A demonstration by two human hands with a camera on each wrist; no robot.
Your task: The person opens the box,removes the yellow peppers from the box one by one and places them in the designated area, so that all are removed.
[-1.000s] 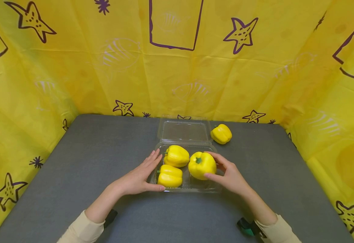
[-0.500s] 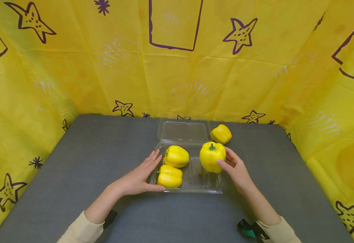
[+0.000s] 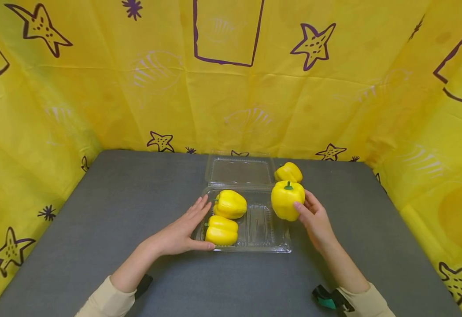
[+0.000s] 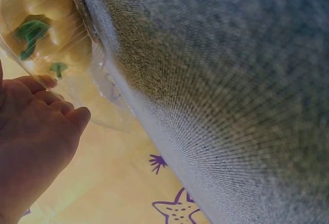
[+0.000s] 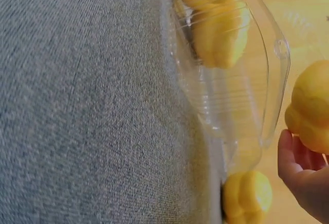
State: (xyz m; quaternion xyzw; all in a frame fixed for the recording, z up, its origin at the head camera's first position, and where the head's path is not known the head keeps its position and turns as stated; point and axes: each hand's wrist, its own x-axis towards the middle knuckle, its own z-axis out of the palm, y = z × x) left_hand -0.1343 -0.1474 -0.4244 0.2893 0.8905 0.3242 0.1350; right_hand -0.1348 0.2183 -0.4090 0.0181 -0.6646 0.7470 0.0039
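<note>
My right hand [image 3: 319, 220] grips a yellow bell pepper [image 3: 288, 200], green stem up, over the right edge of a clear plastic clamshell container [image 3: 260, 226]. In the right wrist view the held bell pepper [image 5: 312, 108] is raised beside the container wall [image 5: 275, 80]. Two more yellow bell peppers, a rear one [image 3: 231, 204] and a front one [image 3: 222, 230], lie on their sides in the container's left half. My left hand [image 3: 179, 231] rests at the container's left side, fingers extended along it and thumb at the front rim. The left wrist view shows those fingertips [image 4: 46, 82] against the clear wall.
The container's hinged lid [image 3: 240, 171] lies open toward the back. Another yellow bell pepper [image 3: 289, 171] sits on the grey table [image 3: 155, 176] just right of the lid. A yellow patterned cloth [image 3: 231, 97] hangs around the table's back and sides.
My right hand has lifted the bell pepper out of the container's right half and carried it rightward and back, its stem tipping upright. The left hand has stayed in place.
</note>
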